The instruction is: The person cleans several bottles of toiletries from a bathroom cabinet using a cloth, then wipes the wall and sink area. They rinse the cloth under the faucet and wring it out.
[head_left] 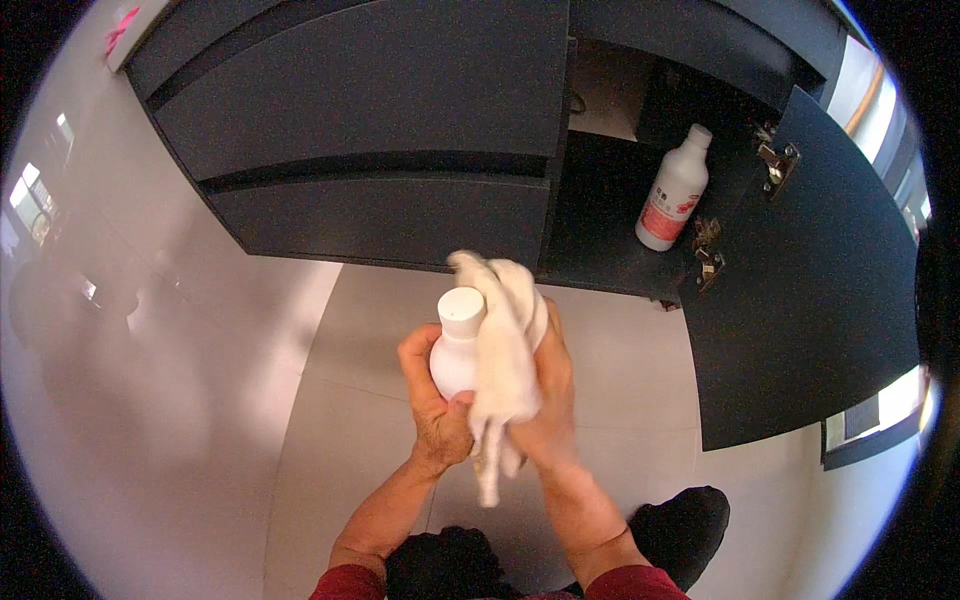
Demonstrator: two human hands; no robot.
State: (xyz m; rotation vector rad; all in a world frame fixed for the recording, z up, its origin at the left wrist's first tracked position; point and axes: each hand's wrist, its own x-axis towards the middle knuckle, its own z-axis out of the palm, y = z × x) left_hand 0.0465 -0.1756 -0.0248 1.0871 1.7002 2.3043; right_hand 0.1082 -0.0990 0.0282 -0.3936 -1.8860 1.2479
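A white capped bottle (455, 362) stands upright in the middle of the view, held above the floor. Around its left side wraps my left hand (432, 405), with the thumb across the front. My right hand (552, 400) grips a cream-coloured cloth (508, 345) and presses it against the bottle's right side. The cloth bunches over that side and hangs down between my wrists, slightly blurred. Most of the bottle's lower part is hidden by my hands and the cloth.
Ahead is a dark cabinet with drawers (370, 100). Its right compartment holds another white bottle (672, 190) with a pink label. The cabinet door (810, 270) hangs open at the right on metal hinges. Pale floor tiles (330, 420) lie below, with my dark-clad feet (680, 535) near the bottom.
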